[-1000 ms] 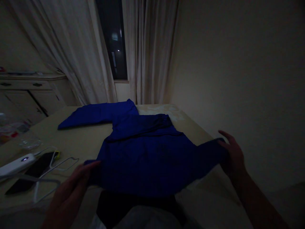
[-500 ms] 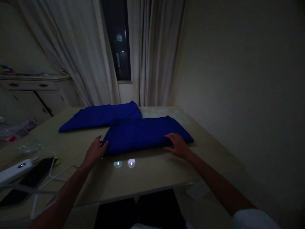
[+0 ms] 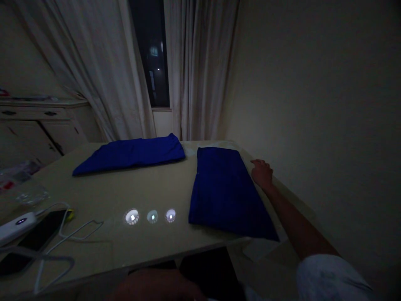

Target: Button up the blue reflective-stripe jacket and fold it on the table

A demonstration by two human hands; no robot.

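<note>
A folded blue cloth (image 3: 225, 188) lies lengthwise on the right part of the table, one near corner reaching the front edge. Just past its right side is my right hand (image 3: 262, 173), apart from the cloth, with nothing in it. Its fingers are loosely bent and one points left. My left hand (image 3: 163, 285) is low at the bottom of the view, below the table's front edge, dark and blurred, so its fingers do not show clearly. Farther back on the left lies a second folded blue cloth (image 3: 131, 154), untouched.
On the left of the table (image 3: 144, 188) are a white power bank (image 3: 19, 228), a black phone (image 3: 37, 240), white cables (image 3: 75, 238) and a clear plastic container (image 3: 31, 194). A wall (image 3: 297, 104) borders the right side; curtains (image 3: 200, 75) hang behind.
The nearer cloth has turned from lying crosswise to lengthwise and shifted right. My left hand has left it and dropped to the bottom; my right hand has moved right, off the cloth.
</note>
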